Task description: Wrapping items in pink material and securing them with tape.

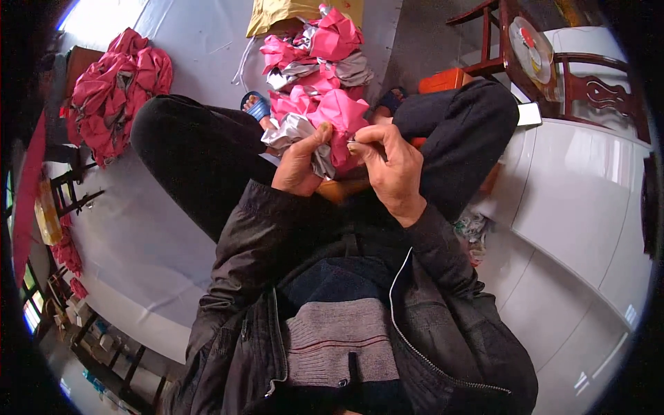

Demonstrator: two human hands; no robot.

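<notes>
Centrally, head view: we looked down on a seated person whose two bare hands met at a bunched pink-and-silver cloth (349, 111) between the spread knees.
Left hand (297, 166): it gripped the near end of the cloth, the thumb pressed along the folds; we saw the other fingers only in part, since the material hid them.
Right hand (396, 169): thumb and index finger were pinched together at the right edge of the pink part; we could not tell whether they held only a fold or some small item too.
Cloth: it ran forward from the hands in a crumpled pile between the feet, one of which wore a blue sandal (258, 107), and reached a yellow-brown sack (268, 15).
Left side: we noted a second pink heap (114, 93) beyond the knee, well apart from the hands.
Right side: a white table (574, 183) stood near the other knee, a flat white slab (529, 114) at its far corner and a brown wooden chair (600, 104) beyond.
</notes>
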